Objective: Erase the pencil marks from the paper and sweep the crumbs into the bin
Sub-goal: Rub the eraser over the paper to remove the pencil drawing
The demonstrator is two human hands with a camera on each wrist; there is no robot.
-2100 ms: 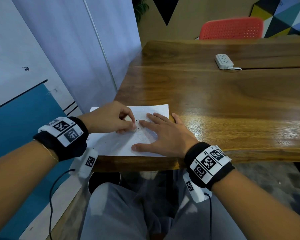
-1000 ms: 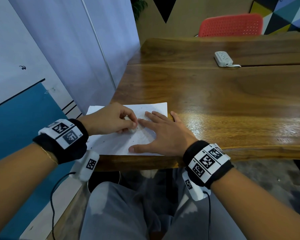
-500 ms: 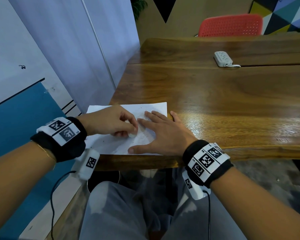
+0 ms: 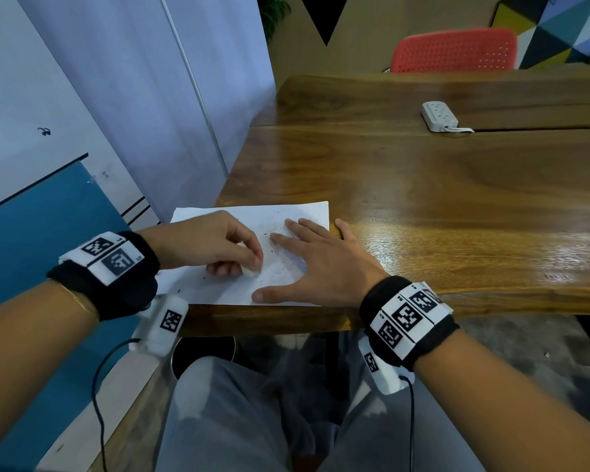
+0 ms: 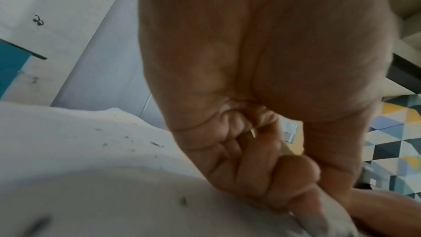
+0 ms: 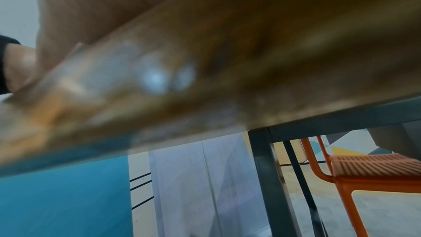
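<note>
Paper: white sheet (image 4: 218,287) lies flat under both hands, dark crumbs (image 5: 154,144) on it.
Left hand (image 4: 205,241): fingers pinch a white eraser (image 4: 250,271) against the paper.
Right hand (image 4: 324,264): fingers spread flat, pressing the paper, just beside the eraser.

The left hand (image 4: 212,245) is knuckles up, its fingers (image 5: 246,174) curled and pinching a small white eraser (image 4: 250,271). The right hand (image 4: 324,267) lies palm down, fingers straight and spread, thumb out toward the body. Both forearms reach forward, wrists banded.
</note>
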